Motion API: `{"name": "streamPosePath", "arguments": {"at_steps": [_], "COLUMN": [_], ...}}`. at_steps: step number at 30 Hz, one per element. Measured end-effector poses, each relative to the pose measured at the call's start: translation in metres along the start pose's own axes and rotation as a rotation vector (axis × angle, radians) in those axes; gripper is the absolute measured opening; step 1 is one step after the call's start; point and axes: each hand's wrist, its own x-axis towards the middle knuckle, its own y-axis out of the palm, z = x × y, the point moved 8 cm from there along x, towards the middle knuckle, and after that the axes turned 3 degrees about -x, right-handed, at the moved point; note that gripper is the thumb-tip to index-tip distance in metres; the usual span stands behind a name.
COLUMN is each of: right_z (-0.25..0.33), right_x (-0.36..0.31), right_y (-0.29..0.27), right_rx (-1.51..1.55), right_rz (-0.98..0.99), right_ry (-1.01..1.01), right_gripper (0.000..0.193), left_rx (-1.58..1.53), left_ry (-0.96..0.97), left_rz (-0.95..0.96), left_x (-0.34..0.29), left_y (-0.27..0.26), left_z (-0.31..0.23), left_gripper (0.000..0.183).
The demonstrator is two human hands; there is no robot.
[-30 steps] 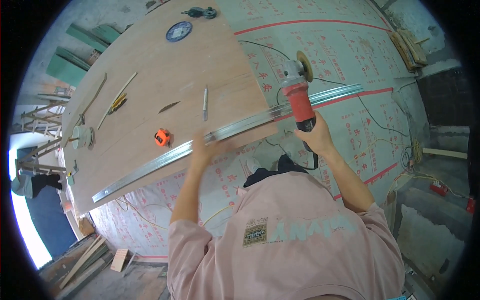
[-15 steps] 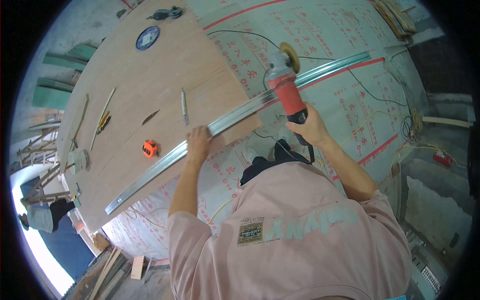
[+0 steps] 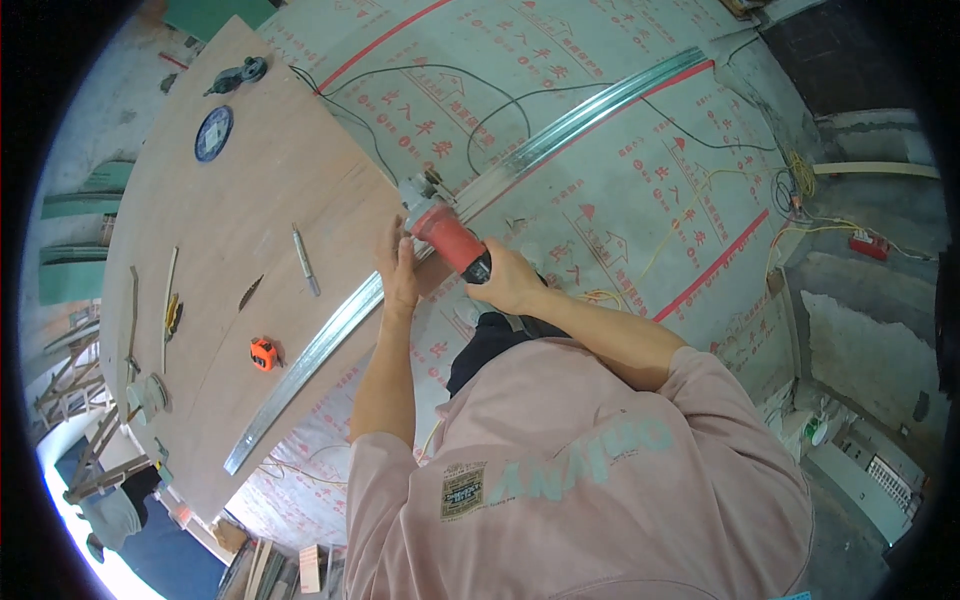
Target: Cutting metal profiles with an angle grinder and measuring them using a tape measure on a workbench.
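Red-and-grey angle grinder (image 3: pixel 447 238): over the long silver metal channel (image 3: pixel 310 368), which extends past the brown plywood surface (image 3: pixel 240 210). Your right hand (image 3: pixel 512 280): fingers clamped around the grinder's body. Your left hand (image 3: pixel 399 272): fingers beside its head, grip unclear. Channel: laid out; no cut visible; work left unclear.

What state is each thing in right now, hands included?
Grinder: held; running or not unclear.
Right hand: closed around the grinder's handle.
Left hand: at the grinder's head; grip unclear.
Metal strip: lying on the board.
Tape measure: on the board, no blade visibly out.
Pen-shaped tool: lying flat.
Blue disc: lying flat.
Black cable: loosely looped.
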Motion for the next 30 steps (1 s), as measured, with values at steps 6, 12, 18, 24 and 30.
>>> {"name": "streamPosePath", "arguments": {"at_steps": [6,12,18,24,30], "right_z": [-0.016,-0.021,-0.022,-0.020,-0.020], "right_x": [0.004,0.003,0.004,0.004,0.003], "right_y": [0.011,0.012,0.013,0.012,0.014], "right_rx": [-0.067,-0.047,-0.051,-0.059,-0.052], "right_rz": [0.026,0.009,0.031,0.036,0.033], "right_ry": [0.051,0.083,0.106,0.089,0.087], "right_gripper": [0.063,0.060,0.060,0.059,0.059], "left_rx": [-0.180,-0.111,-0.129,-0.082,-0.097], "left_ry": [-0.314,-0.111,-0.184,-0.162,-0.131], "left_rz": [0.254,0.081,0.219,0.193,0.146], "left_x": [0.005,0.009,0.007,0.007,0.007], "left_y": [0.023,0.010,0.017,0.016,0.013], "left_z": [0.019,-0.024,-0.012,-0.016,-0.017], "left_gripper": [0.054,0.049,0.064,0.067,0.066]}}
